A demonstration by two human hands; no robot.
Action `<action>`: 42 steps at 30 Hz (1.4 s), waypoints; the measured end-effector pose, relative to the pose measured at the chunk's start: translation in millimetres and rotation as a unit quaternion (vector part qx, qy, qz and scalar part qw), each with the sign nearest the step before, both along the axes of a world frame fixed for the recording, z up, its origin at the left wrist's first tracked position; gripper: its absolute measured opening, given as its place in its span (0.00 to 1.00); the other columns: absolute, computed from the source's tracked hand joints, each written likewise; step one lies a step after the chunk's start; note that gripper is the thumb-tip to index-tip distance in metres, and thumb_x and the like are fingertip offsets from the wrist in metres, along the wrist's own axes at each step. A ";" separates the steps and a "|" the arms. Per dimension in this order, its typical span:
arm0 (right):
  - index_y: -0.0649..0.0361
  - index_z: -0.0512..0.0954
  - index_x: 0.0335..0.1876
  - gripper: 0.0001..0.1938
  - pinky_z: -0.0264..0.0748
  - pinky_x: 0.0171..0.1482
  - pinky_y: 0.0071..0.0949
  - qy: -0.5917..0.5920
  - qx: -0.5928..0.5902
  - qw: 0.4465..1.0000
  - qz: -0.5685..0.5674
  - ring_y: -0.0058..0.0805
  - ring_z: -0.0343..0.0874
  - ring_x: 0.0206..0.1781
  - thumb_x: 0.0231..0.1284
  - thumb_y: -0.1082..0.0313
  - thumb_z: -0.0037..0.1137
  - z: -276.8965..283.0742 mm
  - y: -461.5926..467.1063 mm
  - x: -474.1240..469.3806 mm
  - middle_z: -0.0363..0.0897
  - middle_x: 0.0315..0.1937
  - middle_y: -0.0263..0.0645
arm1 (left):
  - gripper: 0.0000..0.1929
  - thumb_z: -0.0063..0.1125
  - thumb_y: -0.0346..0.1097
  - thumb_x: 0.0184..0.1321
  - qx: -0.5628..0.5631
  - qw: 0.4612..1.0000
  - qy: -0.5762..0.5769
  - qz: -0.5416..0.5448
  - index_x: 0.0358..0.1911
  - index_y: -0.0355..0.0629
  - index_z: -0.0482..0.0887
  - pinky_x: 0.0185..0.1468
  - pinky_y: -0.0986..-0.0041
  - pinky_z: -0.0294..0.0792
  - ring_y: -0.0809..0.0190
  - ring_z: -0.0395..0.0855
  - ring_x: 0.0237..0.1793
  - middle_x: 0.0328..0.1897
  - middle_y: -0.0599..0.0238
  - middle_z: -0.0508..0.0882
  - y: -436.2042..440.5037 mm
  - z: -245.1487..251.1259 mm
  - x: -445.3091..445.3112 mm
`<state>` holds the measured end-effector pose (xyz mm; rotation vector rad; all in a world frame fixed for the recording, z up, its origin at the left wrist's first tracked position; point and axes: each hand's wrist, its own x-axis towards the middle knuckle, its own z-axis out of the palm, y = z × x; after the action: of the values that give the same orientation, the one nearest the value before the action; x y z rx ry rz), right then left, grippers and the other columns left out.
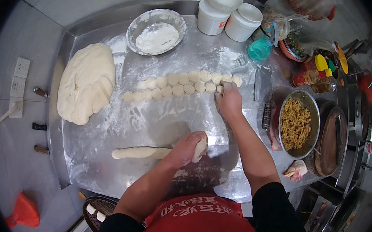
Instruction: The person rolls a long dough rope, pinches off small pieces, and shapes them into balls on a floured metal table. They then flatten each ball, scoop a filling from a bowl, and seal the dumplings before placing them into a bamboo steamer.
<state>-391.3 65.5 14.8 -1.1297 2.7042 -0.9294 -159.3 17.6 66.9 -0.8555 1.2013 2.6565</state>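
My left hand (190, 148) is closed around one end of a long dough rope (140, 153), whose rest stretches to the left along the steel worktop. Farther up, my right hand (229, 98) has its fingertips on a small dough piece (220, 89) at the right end of the nearer row. Two rows of small round dough pieces (177, 90) run side by side across the middle, touching or almost touching. A large mound of dough (86, 83) lies at the left on the floured steel worktop (96, 171).
A metal bowl of flour (158, 36), white tubs (212, 19) and a teal spray bottle (260, 49) stand at the back. On the right are a bowl of filling (295, 124), a round wooden board (329, 146), sauce bottles (305, 78) and a crumpled cloth (296, 169).
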 end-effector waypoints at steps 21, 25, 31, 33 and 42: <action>0.59 0.83 0.57 0.21 0.82 0.48 0.39 -0.213 -0.098 0.957 0.172 0.49 0.84 0.45 0.61 0.62 0.73 63.2 58.1 107.8 0.81 0.43 0.47 | 0.22 0.39 0.50 0.81 0.004 1.000 0.006 0.008 0.51 0.39 0.83 0.34 0.72 0.71 0.64 0.80 0.30 0.36 0.61 0.84 -6.1 -19.6 9.7; 0.59 0.85 0.44 0.12 0.82 0.43 0.40 -0.161 -0.153 0.962 0.160 0.48 0.84 0.39 0.61 0.61 0.72 75.3 58.7 107.7 0.81 0.37 0.45 | 0.19 0.39 0.45 0.79 0.061 0.994 -0.002 0.090 0.50 0.39 0.83 0.32 0.72 0.71 0.64 0.80 0.30 0.36 0.60 0.84 12.4 -14.8 0.2; 0.54 0.82 0.37 0.06 0.80 0.40 0.46 0.043 0.001 0.995 0.087 0.52 0.83 0.39 0.65 0.64 0.67 49.3 56.3 70.9 0.82 0.36 0.45 | 0.20 0.42 0.47 0.79 -0.141 0.990 -0.003 -0.022 0.48 0.39 0.83 0.35 0.68 0.75 0.63 0.80 0.28 0.34 0.59 0.84 19.2 -29.9 -4.0; 0.55 0.82 0.45 0.10 0.81 0.45 0.50 0.018 -0.027 0.999 -0.012 0.56 0.82 0.43 0.63 0.63 0.69 4.9 51.8 23.0 0.81 0.40 0.51 | 0.20 0.42 0.48 0.80 -0.160 0.985 0.002 -0.064 0.43 0.40 0.83 0.35 0.69 0.74 0.63 0.80 0.28 0.32 0.61 0.83 16.8 -12.7 -13.4; 0.63 0.77 0.54 0.19 0.80 0.57 0.51 -0.016 0.053 0.998 -0.017 0.56 0.81 0.53 0.59 0.68 0.68 7.7 19.3 -20.3 0.80 0.47 0.54 | 0.21 0.41 0.50 0.81 -0.022 1.000 -0.018 -0.008 0.44 0.40 0.83 0.34 0.71 0.72 0.65 0.77 0.26 0.29 0.64 0.82 0.6 -10.8 -5.1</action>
<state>-411.6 84.8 22.6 -1.0449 2.7188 -0.7907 -164.4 18.2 56.1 -0.8930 1.2582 2.5998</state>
